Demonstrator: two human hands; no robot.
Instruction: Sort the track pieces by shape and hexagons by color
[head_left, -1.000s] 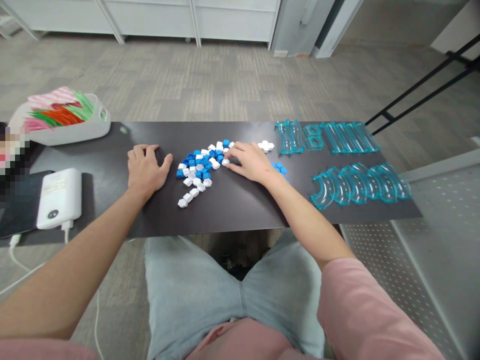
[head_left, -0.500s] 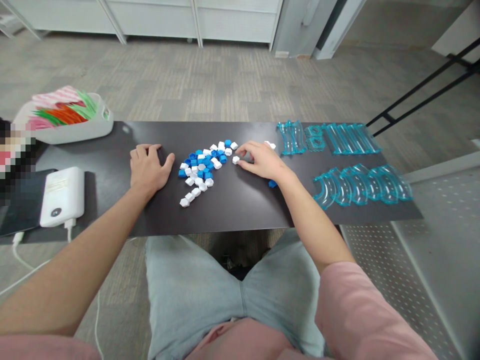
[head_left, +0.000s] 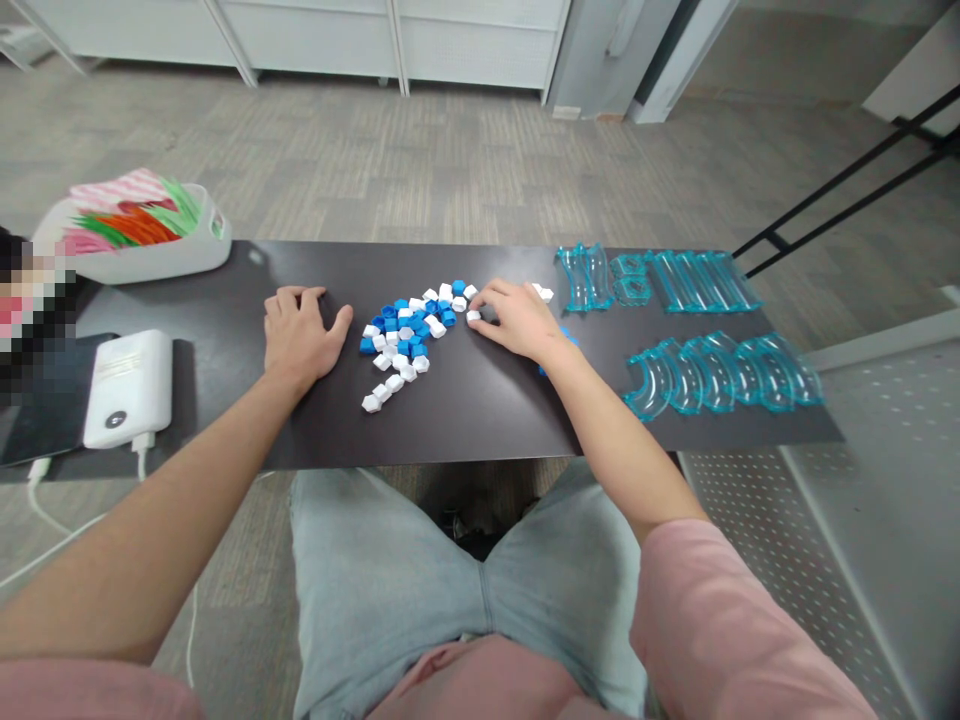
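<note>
My left hand (head_left: 298,335) lies flat on the dark table, fingers spread, just left of the pile of small blocks. The pile mixes blue blocks (head_left: 418,326) and white blocks (head_left: 400,362), six-sided in shape. At its near end a short line of white blocks (head_left: 382,393) trails toward me. To the right of the pile, my right hand (head_left: 514,318) has its thumb and index finger closed about one white hexagonal block (head_left: 473,316) at the tabletop. More white blocks (head_left: 541,292) and a blue block (head_left: 570,336) show partly from behind this hand.
Clear teal-edged straight tubes (head_left: 701,281) and curved track pieces (head_left: 724,372) lie on the right of the table (head_left: 480,420). At left are a white basket (head_left: 150,265) of colourful items, a white power bank (head_left: 129,388) with cables, and a dark tablet-like slab (head_left: 45,400).
My right thumb and index finger have drawn closer together around the white block. My left hand stays in place; the whole view has shifted slightly.
</note>
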